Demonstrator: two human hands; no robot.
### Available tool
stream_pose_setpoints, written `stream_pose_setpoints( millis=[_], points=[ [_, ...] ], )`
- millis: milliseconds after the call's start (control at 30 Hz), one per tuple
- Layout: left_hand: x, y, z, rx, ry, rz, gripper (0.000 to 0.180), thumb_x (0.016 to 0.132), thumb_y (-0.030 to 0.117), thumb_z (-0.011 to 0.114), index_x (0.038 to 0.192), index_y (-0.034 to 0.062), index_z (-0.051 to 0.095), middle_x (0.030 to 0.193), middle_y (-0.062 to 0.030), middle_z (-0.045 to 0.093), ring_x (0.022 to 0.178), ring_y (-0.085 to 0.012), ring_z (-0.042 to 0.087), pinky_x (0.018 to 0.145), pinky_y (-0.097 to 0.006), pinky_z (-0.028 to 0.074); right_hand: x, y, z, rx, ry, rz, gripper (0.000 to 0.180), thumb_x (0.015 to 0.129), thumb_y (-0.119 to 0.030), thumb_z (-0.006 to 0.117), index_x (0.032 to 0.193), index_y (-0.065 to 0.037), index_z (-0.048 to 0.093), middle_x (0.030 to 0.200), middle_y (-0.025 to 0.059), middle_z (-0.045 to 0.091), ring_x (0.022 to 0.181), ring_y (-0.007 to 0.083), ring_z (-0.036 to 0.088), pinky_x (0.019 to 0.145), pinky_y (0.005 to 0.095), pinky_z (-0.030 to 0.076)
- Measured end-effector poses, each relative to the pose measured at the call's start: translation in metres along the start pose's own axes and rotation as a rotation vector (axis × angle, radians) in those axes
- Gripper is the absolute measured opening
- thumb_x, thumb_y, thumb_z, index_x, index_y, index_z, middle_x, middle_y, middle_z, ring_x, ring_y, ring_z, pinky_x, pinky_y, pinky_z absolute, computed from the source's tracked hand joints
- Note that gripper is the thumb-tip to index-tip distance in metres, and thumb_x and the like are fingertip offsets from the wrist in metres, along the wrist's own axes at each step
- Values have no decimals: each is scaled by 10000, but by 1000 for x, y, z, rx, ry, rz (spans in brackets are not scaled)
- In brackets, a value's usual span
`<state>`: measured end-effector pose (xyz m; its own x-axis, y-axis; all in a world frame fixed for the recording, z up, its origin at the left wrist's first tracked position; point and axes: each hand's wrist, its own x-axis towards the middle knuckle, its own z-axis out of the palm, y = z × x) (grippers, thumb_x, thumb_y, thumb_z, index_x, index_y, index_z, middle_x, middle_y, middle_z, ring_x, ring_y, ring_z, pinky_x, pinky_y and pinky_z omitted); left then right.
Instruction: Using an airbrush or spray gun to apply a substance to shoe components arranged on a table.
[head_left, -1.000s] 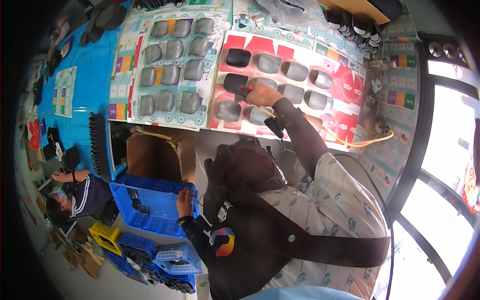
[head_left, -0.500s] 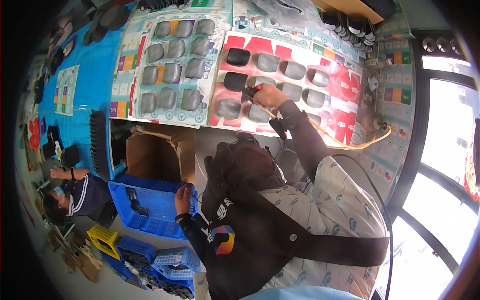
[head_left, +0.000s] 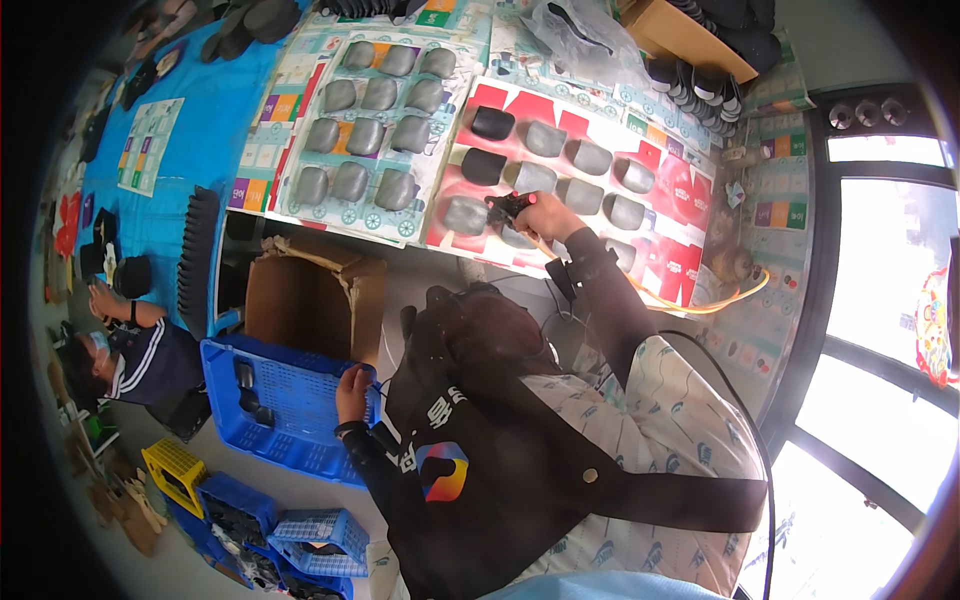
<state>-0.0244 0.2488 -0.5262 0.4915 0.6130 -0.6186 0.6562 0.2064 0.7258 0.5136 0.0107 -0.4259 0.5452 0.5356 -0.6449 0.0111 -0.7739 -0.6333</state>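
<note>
My right hand [head_left: 550,218] is closed round the handle of a spray gun [head_left: 512,206], dark with red parts, and a yellow hose [head_left: 690,305] trails off to the right. The gun's nozzle end is beside a grey rounded pad [head_left: 465,215] at the near left of a red and white board [head_left: 440,232]. Several similar grey pads lie there in rows, with two darker ones, a black pad [head_left: 493,123] and another black pad [head_left: 483,167]. Lower left, my left hand [head_left: 352,392] rests at a blue crate's rim [head_left: 285,352], fingers curled; what they grip is hidden.
A second board [head_left: 290,205] holds more grey pads in rows. An open cardboard box [head_left: 300,295] stands below the table edge. Stacked crates, including a yellow crate [head_left: 175,470], are at lower left. Another person [head_left: 150,350] works at a blue-covered table [head_left: 215,130].
My right hand and the spray gun have moved nearer to me, down beside the near left pad. My left hand stays at the crate. The whole view has shifted slightly.
</note>
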Motion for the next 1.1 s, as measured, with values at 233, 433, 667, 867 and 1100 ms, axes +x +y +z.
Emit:
stream_pose_setpoints(
  millis=[233,433,667,867,1100],
  points=[
    [-6,-15,-12,-50,8,46,325,1030,222,586,1241,-21,632,1010,-110,728,888,-173,706,779,-296,531,-10,-7,17,-160,76,-48,242,751,-182,672,893,13,688,690,182,676,620,281,677,598,405,511],
    [-10,-35,-17,-52,15,16,328,1030,230,586,1247,-13,627,1015,-105,736,855,-173,713,738,-291,523,-18,-16,33,-190,273,-316,331,742,-217,698,1002,-12,701,829,225,705,765,368,690,721,434,525],
    [-12,-53,-20,-64,35,8,332,1035,249,569,1236,-9,626,1008,-105,746,841,-166,712,718,-282,512,-23,-23,36,-176,211,-361,339,742,-269,717,979,-29,695,930,259,691,922,457,650,828,498,509],
    [-17,-53,-20,-161,6,29,330,1033,245,573,1243,-4,626,1022,-100,740,868,-165,703,745,-290,523,-24,-16,22,-269,309,-299,352,741,-180,658,1057,-28,682,946,278,674,927,471,634,811,508,496],
    [-9,-50,-18,-103,20,9,334,1031,240,588,1249,-10,626,1014,-89,730,859,-156,698,733,-269,526,-21,-1,18,-199,64,-123,305,754,-187,692,981,16,668,811,186,700,798,353,678,732,448,511]
  ],
)
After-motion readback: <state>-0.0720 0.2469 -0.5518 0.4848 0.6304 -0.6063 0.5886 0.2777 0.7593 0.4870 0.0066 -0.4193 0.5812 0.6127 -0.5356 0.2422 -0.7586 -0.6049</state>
